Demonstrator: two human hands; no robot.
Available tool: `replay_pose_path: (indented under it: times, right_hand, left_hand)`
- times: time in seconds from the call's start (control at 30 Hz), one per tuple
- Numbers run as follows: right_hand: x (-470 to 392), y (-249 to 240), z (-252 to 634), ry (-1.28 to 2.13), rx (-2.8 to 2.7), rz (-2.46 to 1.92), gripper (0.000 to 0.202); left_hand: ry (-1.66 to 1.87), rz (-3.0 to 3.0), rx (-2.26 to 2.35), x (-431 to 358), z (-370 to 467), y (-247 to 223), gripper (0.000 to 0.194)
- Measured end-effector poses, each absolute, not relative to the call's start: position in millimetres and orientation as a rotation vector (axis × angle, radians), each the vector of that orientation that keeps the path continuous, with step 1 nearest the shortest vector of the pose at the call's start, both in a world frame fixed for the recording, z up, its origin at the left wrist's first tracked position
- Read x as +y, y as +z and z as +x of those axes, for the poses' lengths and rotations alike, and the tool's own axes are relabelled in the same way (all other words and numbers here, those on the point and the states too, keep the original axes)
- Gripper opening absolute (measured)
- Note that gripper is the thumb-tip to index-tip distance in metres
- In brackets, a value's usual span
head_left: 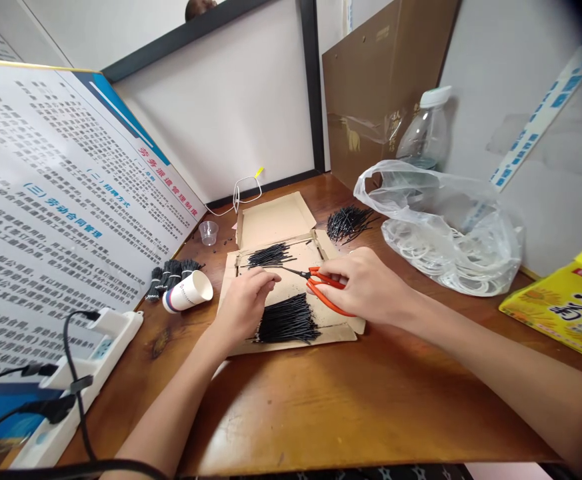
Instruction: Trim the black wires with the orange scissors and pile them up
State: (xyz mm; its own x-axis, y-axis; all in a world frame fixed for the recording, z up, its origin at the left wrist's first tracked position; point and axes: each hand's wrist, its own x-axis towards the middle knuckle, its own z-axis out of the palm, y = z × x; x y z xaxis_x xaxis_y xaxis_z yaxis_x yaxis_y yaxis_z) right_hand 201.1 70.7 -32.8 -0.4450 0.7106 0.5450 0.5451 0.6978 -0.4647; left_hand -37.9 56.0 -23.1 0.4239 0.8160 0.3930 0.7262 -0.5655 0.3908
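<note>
My right hand (365, 283) is closed around the red handles of a pair of scissors (321, 277), whose dark tips point left over an opened cardboard box (291, 290). At the left of the box, my left hand (248, 297) has its fingers curled together, and a thin black piece reaches from near its fingertips toward the scissor tips. Just right of and below my left hand lies a large row of black strips (291, 319). A smaller bunch of black strips (269, 255) rests above it in the box.
Black pieces (348, 223) are heaped behind the box, beside a plastic bag of white loops (451, 253). On the left are a tipped paper cup (189, 292), tied black bundles (171, 275), a clear cup (209, 233) and a power strip (83, 387). A yellow packet (565, 303) lies right.
</note>
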Motion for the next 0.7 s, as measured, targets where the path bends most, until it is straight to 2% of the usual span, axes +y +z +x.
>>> replay_pose_path:
  times: [0.2,0.4,0.57,0.7]
  right_hand:
    - [72,-33,201,0.296,-2.146,-0.987,0.037]
    - [74,-29,204,0.322,-2.110,-0.984,0.037]
    - [79,-26,207,0.319,-2.088,-1.028,0.037]
    - [78,-27,205,0.289,-2.133,-1.023,0.038]
  left_hand:
    - [0.568,2.672,1.475,60,-48,-34,0.030]
    - [0.609,2.650,1.647,80,-40,-41,0.023]
    - [0.720,2.609,1.661,94,-48,-46,0.037]
    - [0.665,2.629,1.663,90,-62,-46,0.027]
